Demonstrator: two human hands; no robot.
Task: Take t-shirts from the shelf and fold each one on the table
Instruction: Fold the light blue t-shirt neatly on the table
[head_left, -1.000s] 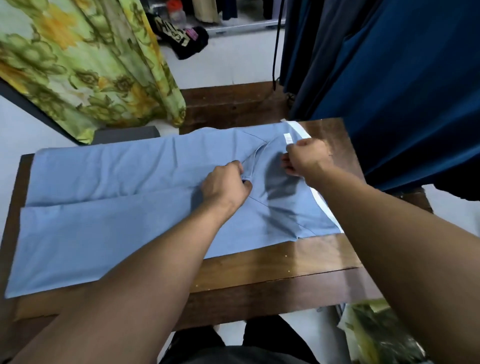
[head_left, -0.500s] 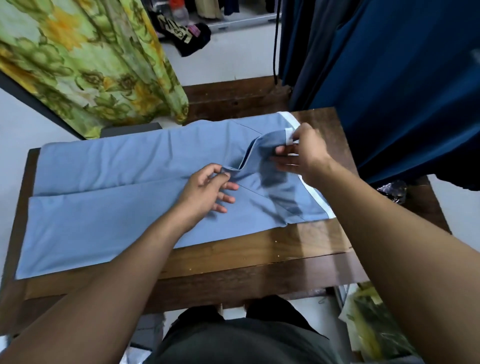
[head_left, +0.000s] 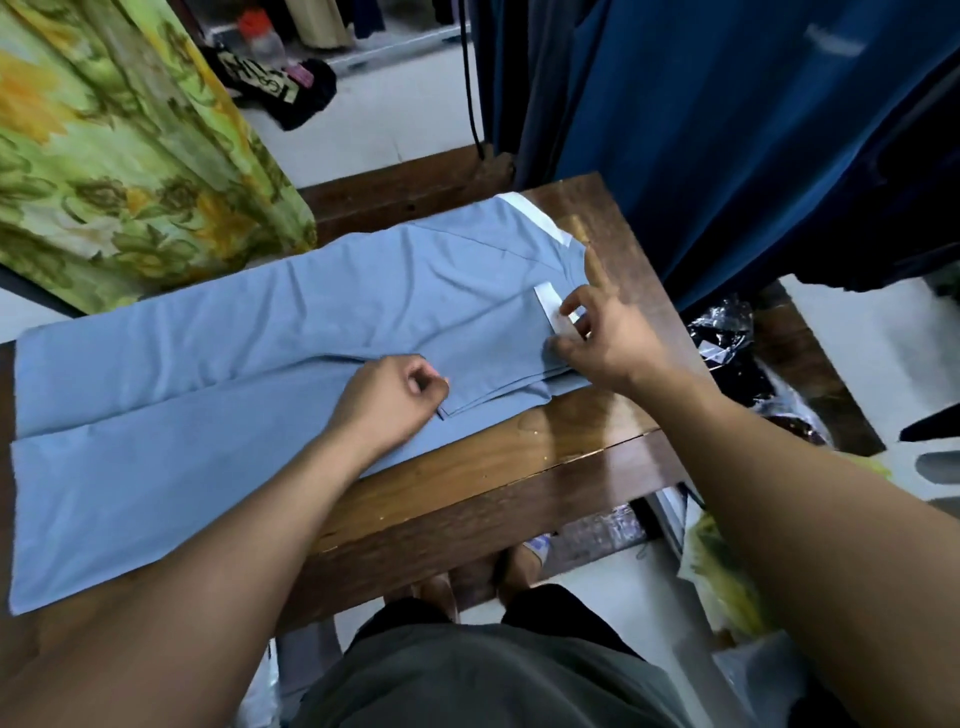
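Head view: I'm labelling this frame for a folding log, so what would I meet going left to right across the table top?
Light blue t-shirt spread flat → left hand → right hand at the white trim → bare brown wooden table edge → dark blue hanging fabric.

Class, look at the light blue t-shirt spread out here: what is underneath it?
The light blue t-shirt lies on a brown wooden table, whose bare near edge and right corner show. The tabletop beneath the cloth is covered, so anything lying there cannot be seen.
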